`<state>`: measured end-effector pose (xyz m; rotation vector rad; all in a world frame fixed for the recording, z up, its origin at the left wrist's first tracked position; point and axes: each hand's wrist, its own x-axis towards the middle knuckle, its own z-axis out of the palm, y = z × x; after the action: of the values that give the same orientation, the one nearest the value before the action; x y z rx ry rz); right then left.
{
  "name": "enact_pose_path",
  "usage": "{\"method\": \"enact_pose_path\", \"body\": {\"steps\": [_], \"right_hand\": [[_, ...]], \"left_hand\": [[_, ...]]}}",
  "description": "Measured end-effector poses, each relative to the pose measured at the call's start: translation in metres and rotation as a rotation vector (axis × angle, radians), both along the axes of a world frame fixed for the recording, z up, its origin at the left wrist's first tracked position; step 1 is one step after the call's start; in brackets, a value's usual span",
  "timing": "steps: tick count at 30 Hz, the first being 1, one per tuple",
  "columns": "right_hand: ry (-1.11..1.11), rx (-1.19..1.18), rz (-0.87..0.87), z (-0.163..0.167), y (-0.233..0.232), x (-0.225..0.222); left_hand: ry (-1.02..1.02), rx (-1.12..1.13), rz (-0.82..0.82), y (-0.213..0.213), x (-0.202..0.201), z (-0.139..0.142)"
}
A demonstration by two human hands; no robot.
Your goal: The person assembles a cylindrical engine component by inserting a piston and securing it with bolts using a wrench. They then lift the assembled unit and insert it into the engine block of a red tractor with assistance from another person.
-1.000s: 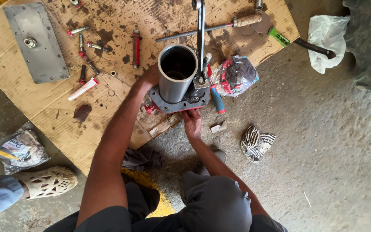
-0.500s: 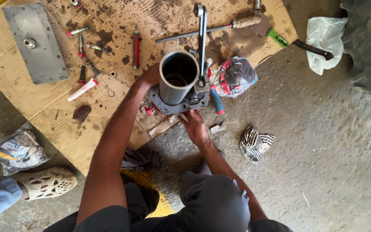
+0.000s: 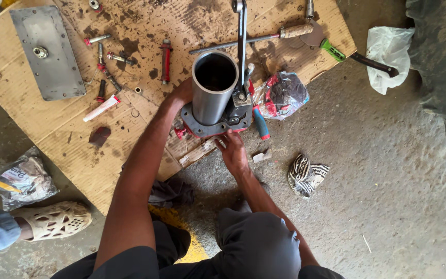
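Steel cylinder (image 3: pixel 213 87), one, open at the top, is seen standing upright on one grey flange plate with a red base (image 3: pixel 213 123), at the near edge of a stained sheet of cardboard (image 3: pixel 78 150) spread on the concrete floor (image 3: pixel 388 181). The left hand (image 3: pixel 181 95) is pressed against the cylinder's left side and the plate, with its grip wrapped partly round them. The right hand (image 3: pixel 232 150) is placed at the plate's near edge; whether its grip is clenched cannot be told. Just right of the cylinder, one long spanner (image 3: pixel 241 41) is stood upright on a fitting.

Beyond and left of the left hand, about six red-tipped bolts (image 3: pixel 166 61) are scattered, along with one white tube (image 3: pixel 101 108) and one flat grey metal plate (image 3: pixel 47 51). To the right of the hands, one crumpled red and dark bag (image 3: pixel 281 95), one hammer (image 3: pixel 249 39), one green-handled tool (image 3: pixel 349 54) and one striped cloth (image 3: pixel 305 174) are seen. One sandalled foot of another person (image 3: pixel 50 221) is visible at far left.

Compared with half a second ago, the right hand has been brought up from the floor to the plate's edge; the cylinder is unmoved.
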<state>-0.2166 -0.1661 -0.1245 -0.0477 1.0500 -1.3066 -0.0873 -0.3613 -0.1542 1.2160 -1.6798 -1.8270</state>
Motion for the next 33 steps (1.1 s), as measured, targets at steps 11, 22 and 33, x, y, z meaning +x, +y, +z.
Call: {"method": "enact_pose_path", "body": {"steps": [11, 22, 33], "right_hand": [[-0.030, 0.148, -0.040, 0.013, -0.012, 0.009], [-0.084, 0.186, -0.083, 0.013, -0.012, 0.008], [-0.040, 0.167, -0.150, 0.006, -0.012, 0.008]], "left_hand": [[-0.019, -0.158, -0.106, -0.009, 0.002, 0.009], [0.000, -0.132, -0.124, -0.009, 0.004, -0.015], [-0.061, -0.026, -0.069, -0.007, 0.002, -0.025]]}}
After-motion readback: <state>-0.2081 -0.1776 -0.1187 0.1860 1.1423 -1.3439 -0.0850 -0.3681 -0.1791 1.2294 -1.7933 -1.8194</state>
